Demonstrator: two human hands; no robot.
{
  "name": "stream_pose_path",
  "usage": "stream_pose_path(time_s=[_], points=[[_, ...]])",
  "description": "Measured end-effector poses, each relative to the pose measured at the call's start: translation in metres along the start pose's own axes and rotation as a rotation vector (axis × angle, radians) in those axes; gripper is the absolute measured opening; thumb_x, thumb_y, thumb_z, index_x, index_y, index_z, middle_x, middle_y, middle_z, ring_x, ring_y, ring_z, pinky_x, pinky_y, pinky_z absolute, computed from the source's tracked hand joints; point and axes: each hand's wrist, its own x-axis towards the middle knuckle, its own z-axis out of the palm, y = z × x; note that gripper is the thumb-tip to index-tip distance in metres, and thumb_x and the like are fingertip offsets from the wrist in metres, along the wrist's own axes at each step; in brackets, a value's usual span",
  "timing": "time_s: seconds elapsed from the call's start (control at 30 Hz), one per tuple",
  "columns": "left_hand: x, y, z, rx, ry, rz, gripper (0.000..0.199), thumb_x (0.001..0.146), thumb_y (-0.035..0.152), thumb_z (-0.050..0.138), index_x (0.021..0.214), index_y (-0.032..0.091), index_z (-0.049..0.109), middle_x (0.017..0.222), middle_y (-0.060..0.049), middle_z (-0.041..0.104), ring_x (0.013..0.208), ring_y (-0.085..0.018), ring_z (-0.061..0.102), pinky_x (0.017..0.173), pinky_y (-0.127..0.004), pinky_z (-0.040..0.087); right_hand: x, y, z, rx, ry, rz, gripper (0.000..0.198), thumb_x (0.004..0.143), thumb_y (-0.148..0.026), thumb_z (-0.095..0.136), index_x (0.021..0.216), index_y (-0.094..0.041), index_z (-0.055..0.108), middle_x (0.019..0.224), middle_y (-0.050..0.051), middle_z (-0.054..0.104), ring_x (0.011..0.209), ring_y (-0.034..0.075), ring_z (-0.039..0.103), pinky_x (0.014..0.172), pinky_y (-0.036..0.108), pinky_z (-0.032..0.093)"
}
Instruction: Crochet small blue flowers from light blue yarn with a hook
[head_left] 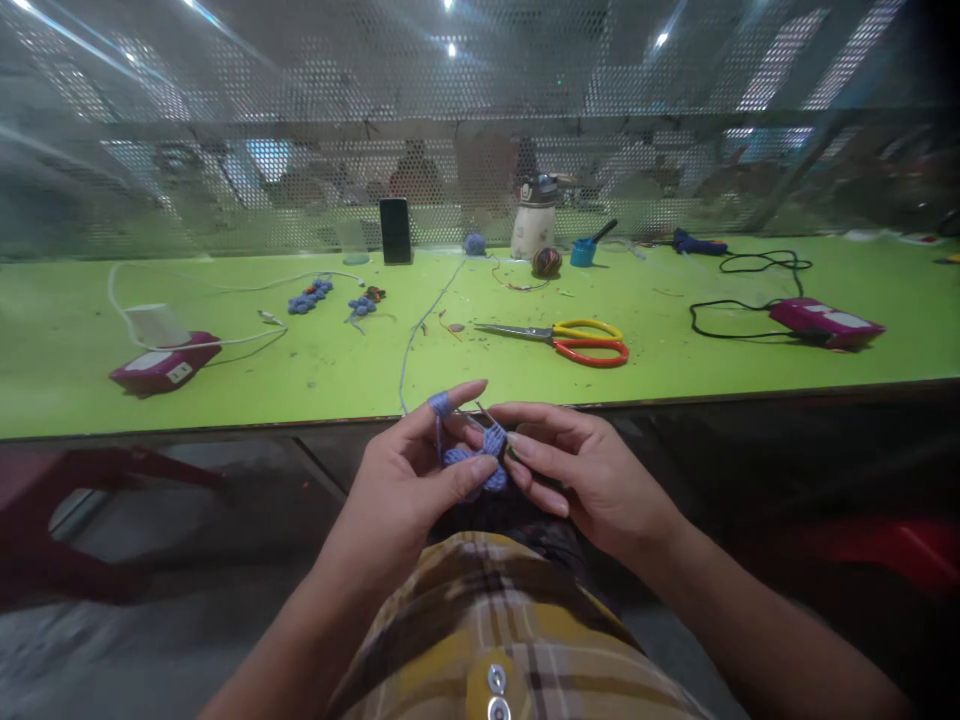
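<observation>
My left hand [420, 465] pinches a small blue-purple crochet piece [493, 475] between thumb and fingers, in front of the table edge. Yarn is wrapped around its raised index finger, and a blue yarn strand [420, 325] runs from there across the table to a small yarn ball [474, 243]. Facing it, my right hand [570, 460] has its thumb and fingers closed on a thin metal crochet hook [484, 410]. The hook's tip points up and left, with loops of yarn along the shaft. My right fingers hide most of its handle.
Scissors [562, 338] with yellow and red handles lie on the green table [337, 370]. Crocheted pieces [310, 295], a phone [395, 230], a jug [534, 220], a dark yarn ball [547, 262] and a blue cup [583, 251] stand behind. Corded purple boxes [825, 322] flank them.
</observation>
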Motion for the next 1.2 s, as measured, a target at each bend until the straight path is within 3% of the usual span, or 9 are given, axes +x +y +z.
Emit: stream_pose_path(time_s=[0.2,0.4,0.77,1.2], points=[[-0.001,0.002,-0.002,-0.008,-0.01,-0.036,0.052,0.073,0.013,0.082,0.12,0.032,0.07,0.085,0.002,0.065,0.08,-0.01,0.064,0.077,-0.021,0.052,0.002,0.001,-0.006,-0.205,0.017,-0.071,0.023,0.087,-0.02,0.069,0.108,-0.024,0.077,0.06,-0.003,0.058,0.042,0.003,0.041,0.038,0.015,0.026],[0.001,0.007,0.001,-0.103,0.031,-0.109,0.05,0.072,0.008,0.08,0.117,0.025,0.071,0.08,0.002,0.065,0.074,-0.009,0.064,0.071,-0.018,0.051,0.004,0.0,-0.005,-0.201,0.032,-0.08,0.019,0.085,-0.018,0.07,0.102,-0.022,0.079,0.055,-0.004,0.057,0.04,0.002,0.04,0.038,0.015,0.025],[0.002,0.006,0.002,-0.159,0.074,-0.141,0.044,0.073,0.004,0.076,0.115,0.018,0.072,0.072,0.003,0.063,0.061,-0.004,0.058,0.065,-0.014,0.049,0.007,-0.006,-0.008,0.056,-0.029,0.154,0.022,0.082,-0.019,0.072,0.103,-0.014,0.076,0.056,-0.003,0.057,0.037,0.0,0.037,0.037,0.014,0.018],[0.004,0.002,0.001,-0.224,0.078,-0.159,0.061,0.067,-0.002,0.078,0.123,0.021,0.066,0.081,0.0,0.071,0.075,-0.011,0.067,0.073,-0.019,0.053,0.021,-0.029,-0.01,-0.184,-0.089,0.276,0.025,0.081,-0.015,0.066,0.104,-0.011,0.073,0.058,-0.001,0.061,0.037,0.003,0.044,0.036,0.014,0.021]])
